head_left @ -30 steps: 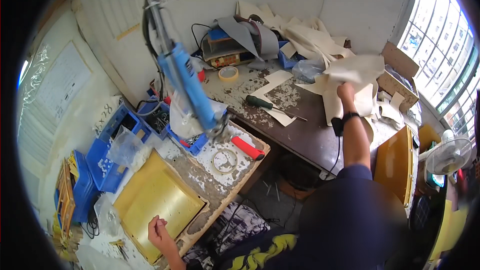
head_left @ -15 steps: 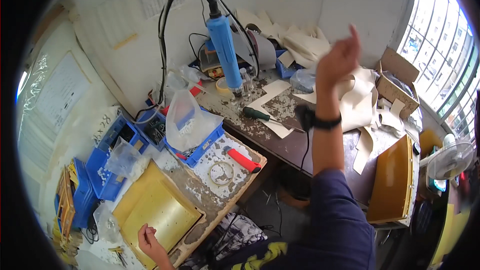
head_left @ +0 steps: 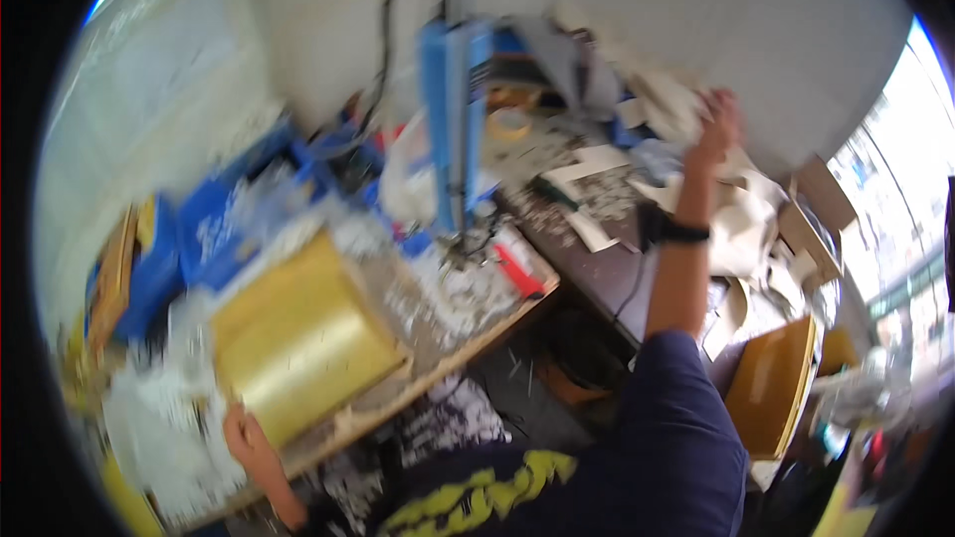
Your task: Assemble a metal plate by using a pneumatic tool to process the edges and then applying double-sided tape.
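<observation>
Left worktop (head_left: 477, 343): flat panel (head_left: 298, 338) on near part, bins (head_left: 214, 239) behind and left of it, handled tool (head_left: 519, 271) at right end, driver (head_left: 456, 129) hanging left of tool, bag (head_left: 406, 174) behind driver. Right worktop (head_left: 597, 276), behind and right of the left one: screwdriver (head_left: 555, 193) by cut piece (head_left: 595, 231), tape roll (head_left: 509, 123) farther back, sheets (head_left: 741, 229) to the right, cardboard box (head_left: 804, 239) right of sheets.

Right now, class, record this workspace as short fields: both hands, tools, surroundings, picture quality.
Left hand: beside the yellow panel, contact unclear
Right hand: raised, nearest the cream sheets
Hanging tool: blue, upright
Other tools: green-handled screwdriver; red-handled tool
Left side: blue bins
Picture quality: blurred, finger details uncertain
</observation>
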The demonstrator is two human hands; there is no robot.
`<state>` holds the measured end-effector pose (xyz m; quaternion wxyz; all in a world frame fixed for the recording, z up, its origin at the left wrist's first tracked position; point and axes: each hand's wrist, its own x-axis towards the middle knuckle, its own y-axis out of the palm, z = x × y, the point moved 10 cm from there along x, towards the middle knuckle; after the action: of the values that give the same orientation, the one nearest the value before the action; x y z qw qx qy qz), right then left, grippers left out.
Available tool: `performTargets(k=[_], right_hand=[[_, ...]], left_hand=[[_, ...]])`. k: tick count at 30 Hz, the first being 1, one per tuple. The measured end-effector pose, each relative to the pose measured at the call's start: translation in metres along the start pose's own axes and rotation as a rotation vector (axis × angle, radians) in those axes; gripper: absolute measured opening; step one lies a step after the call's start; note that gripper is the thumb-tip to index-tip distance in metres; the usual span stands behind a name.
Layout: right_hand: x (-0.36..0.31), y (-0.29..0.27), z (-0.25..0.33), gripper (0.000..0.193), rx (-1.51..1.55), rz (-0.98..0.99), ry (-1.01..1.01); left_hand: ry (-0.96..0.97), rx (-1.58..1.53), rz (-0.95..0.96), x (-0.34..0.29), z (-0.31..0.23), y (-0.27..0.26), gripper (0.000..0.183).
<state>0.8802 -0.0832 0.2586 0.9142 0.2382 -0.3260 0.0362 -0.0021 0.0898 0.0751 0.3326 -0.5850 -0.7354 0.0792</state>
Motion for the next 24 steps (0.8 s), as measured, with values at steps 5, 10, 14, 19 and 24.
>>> performTargets(k=[5,10,14,19,24], right_hand=[[-0.208,-0.074,0.145,0.029,-0.255,0.019,-0.311],[-0.452,0.06,0.136,0.016,-0.293,1.009,0.398],[-0.544,0.118,0.125,0.042,-0.528,1.389,0.039],[-0.561,0.148,0.115,0.04,-0.555,1.362,0.093],[-0.558,0.153,0.119,0.034,-0.619,1.337,0.102]], left_hand=[[0.013,0.271,0.07,0.016,0.02,0.001,0.035],[-0.277,0.077,0.292,-0.008,0.036,0.035,0.05],[-0.374,-0.021,0.315,-0.026,0.047,0.03,0.053],[-0.342,-0.126,0.237,-0.022,0.042,0.022,0.046],[-0.217,-0.225,0.159,-0.019,0.049,0.021,0.04]])
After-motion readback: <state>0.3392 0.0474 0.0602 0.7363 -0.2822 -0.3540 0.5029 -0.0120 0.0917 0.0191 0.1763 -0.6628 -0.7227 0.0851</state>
